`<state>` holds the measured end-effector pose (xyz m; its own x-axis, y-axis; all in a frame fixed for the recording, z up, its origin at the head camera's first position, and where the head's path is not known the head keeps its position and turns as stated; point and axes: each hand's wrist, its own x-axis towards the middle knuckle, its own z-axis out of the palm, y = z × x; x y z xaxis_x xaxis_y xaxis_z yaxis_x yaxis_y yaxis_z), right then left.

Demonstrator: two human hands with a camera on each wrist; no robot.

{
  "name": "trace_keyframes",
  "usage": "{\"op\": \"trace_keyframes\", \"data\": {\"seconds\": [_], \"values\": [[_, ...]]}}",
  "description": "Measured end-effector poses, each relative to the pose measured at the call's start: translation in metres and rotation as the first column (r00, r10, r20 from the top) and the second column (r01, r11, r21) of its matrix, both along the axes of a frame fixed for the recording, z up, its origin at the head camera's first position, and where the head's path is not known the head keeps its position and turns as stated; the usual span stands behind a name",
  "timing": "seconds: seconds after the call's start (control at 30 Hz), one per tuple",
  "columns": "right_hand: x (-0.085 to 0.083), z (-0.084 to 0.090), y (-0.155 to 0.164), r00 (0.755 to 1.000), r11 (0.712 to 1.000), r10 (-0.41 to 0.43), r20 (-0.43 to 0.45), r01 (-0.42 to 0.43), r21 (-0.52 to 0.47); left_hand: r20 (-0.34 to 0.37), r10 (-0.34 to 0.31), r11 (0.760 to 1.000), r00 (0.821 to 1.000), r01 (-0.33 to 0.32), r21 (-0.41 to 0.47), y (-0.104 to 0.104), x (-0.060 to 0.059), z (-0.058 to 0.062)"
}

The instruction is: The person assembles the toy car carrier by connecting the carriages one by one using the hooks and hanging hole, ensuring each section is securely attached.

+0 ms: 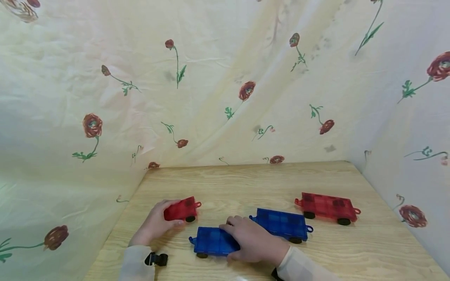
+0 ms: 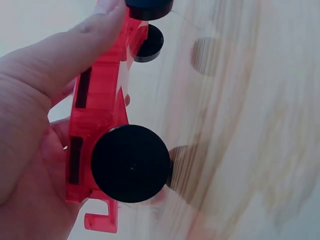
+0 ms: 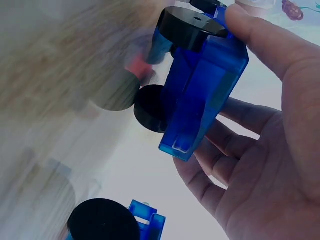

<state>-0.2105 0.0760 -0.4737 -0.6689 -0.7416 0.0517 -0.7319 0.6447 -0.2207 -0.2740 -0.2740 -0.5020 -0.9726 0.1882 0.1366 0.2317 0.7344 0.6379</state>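
Red car (image 1: pixel 183 210), lower frame left of centre, gripped by my left hand (image 1: pixel 156 222), which hides its left end. Blue car (image 1: pixel 210 240), bottom centre, gripped by my right hand (image 1: pixel 256 242), right end covered. Second blue car (image 1: pixel 281 222) partly hidden just beyond that hand; other red car (image 1: pixel 328 207), lower right, well apart.

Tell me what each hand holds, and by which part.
Left grip: leftmost red rectangular plastic wagon; right grip: leftmost blue rectangular plastic wagon; both by opposite sides.
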Motion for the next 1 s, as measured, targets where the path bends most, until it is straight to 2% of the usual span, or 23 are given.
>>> {"op": "trace_keyframes", "data": {"seconds": [0.2,0.47,0.73,1.0], "values": [[-0.005,-0.001,0.0,1.0,1.0,-0.014,-0.026,0.014,-0.007,0.031,0.007,0.997,1.0,-0.009,0.071,-0.006,0.001,0.0],[-0.011,-0.001,-0.005,0.995,0.998,-0.064,-0.07,0.063,-0.021,-0.006,0.035,0.997,0.999,-0.034,0.065,-0.009,0.003,0.001],[-0.02,-0.004,-0.007,0.992,0.994,-0.109,-0.064,0.107,-0.029,0.013,0.062,0.991,0.998,-0.063,0.116,-0.013,0.003,-0.003],[-0.031,-0.007,-0.004,0.985,0.986,-0.166,-0.055,0.165,-0.028,0.001,0.046,0.991,0.999,-0.046,0.129,-0.016,0.003,-0.002]]}}
